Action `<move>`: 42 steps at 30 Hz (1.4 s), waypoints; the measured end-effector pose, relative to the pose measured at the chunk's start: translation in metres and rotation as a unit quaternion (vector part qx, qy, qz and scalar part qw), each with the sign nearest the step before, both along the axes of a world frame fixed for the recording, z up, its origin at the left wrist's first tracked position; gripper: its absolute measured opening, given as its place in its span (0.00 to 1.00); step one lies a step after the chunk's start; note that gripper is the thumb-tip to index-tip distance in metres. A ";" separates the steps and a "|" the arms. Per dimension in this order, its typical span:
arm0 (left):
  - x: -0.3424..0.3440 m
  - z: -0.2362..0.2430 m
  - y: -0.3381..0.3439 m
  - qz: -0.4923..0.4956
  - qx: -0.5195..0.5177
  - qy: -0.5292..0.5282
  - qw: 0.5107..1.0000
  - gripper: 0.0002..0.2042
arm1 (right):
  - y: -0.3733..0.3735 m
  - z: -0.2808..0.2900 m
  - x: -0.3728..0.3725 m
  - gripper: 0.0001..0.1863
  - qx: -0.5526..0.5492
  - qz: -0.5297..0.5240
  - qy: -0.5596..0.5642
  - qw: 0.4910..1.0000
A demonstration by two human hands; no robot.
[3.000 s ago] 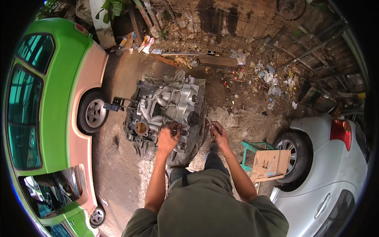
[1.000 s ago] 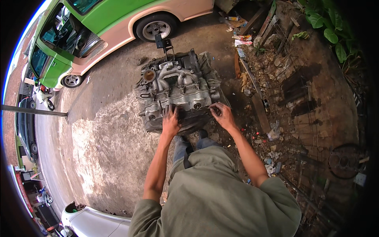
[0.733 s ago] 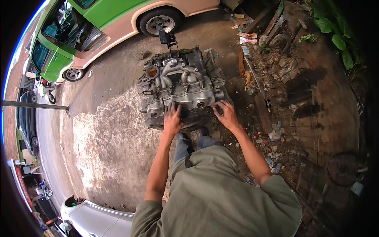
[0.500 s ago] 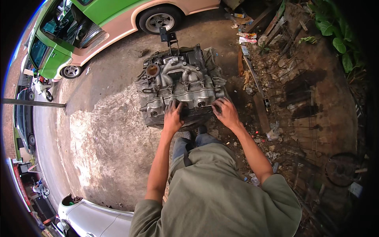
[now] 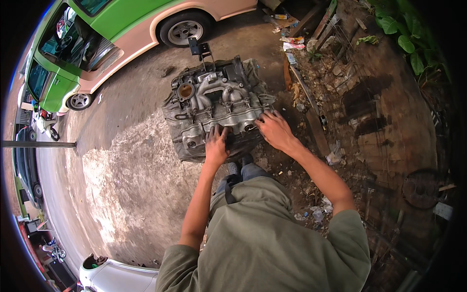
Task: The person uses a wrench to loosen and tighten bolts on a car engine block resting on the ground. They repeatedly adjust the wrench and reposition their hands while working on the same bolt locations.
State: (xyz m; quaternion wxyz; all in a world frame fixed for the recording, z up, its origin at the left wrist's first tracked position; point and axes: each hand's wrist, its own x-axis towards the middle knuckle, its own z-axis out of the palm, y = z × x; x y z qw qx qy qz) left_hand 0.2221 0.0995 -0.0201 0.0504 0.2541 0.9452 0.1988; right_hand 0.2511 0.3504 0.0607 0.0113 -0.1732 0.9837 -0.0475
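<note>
From the head, 1 metal engine (image 5: 216, 115) sits in front of the person. It looks heavy, rigid and probably greasy; its solid casting seems a better hold than the raised pipes (image 5: 214, 87). The left hand (image 5: 217, 146) and right hand (image 5: 275, 128) bend their fingers on its near side; I cannot tell whether either pinches anything. Around: 1 green-and-pink van (image 5: 131, 29), 2 van wheels (image 5: 184, 33), 1 black bracket (image 5: 195, 47).

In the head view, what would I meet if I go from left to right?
Dark parked car, silver-grey car, round opening on the engine, left hand, right hand, large green leaves.
</note>
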 end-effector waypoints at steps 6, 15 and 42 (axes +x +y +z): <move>0.000 0.002 0.000 -0.005 0.009 -0.038 0.999 0.47 | -0.004 0.006 -0.014 0.14 0.043 0.052 0.033 0.997; 0.002 -0.014 -0.003 -0.008 0.015 -0.023 1.000 0.47 | 0.009 -0.073 0.022 0.08 -0.360 -0.260 -0.024 0.896; 0.003 -0.021 -0.002 0.003 0.000 -0.041 0.999 0.48 | 0.020 -0.037 0.029 0.11 -0.356 -0.185 -0.016 0.916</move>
